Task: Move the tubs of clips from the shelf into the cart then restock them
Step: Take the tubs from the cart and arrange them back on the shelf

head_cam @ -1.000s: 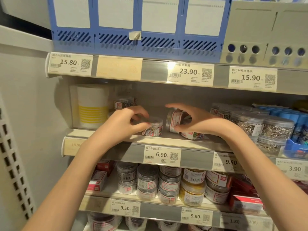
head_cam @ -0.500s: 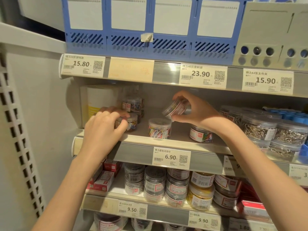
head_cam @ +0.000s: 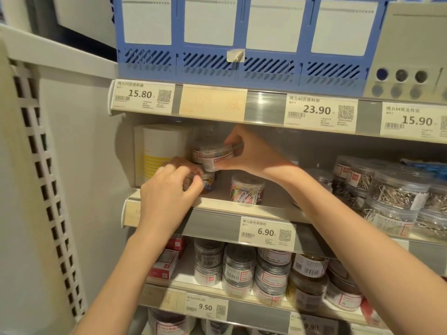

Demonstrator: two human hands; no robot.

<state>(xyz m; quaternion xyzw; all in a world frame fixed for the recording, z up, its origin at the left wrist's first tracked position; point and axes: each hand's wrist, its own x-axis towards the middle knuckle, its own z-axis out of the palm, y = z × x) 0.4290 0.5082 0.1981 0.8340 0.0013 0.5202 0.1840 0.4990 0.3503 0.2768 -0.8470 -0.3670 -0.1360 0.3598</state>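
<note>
On the middle shelf (head_cam: 217, 205), my right hand (head_cam: 251, 153) grips a clear tub of coloured clips (head_cam: 216, 157), held tilted just above a lower tub (head_cam: 206, 182). That lower tub stands on the shelf, and my left hand (head_cam: 169, 189) is closed around its left side. Behind the held tub, another tub (head_cam: 197, 151) shows partly. A third tub of coloured clips (head_cam: 246, 188) stands alone on the shelf to the right, untouched. No cart is in view.
A white and yellow box (head_cam: 160, 151) stands at the shelf's left end. Tubs of silver clips (head_cam: 396, 189) crowd the right side. The upper shelf edge (head_cam: 266, 110) hangs close above my hands. More tubs (head_cam: 239, 269) and red boxes (head_cam: 167, 262) fill the shelf below.
My right hand has carried its tub leftward and down, over the tub under my left hand. My left hand stays on that lower tub. The view has shifted closer and to the left.
</note>
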